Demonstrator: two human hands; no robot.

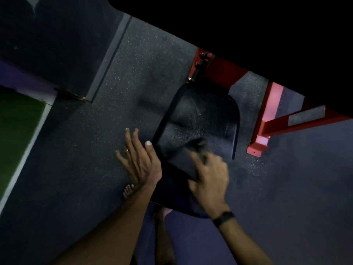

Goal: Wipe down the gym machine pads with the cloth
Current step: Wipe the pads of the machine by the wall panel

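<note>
**One head-worn view, tilted and close**

The single wide-angle camera sat on the person's head, looked steeply down and forward, and was rolled so the speckled floor [145, 60] ran diagonally. It hung close above the seat pad [200, 115] and both forearms.

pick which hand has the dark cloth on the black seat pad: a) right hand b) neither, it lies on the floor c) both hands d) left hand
a: the right hand grips the dark cloth on the black seat pad, while the left hand rests with straight fingers at the pad's left edge, holding no cloth.
</note>
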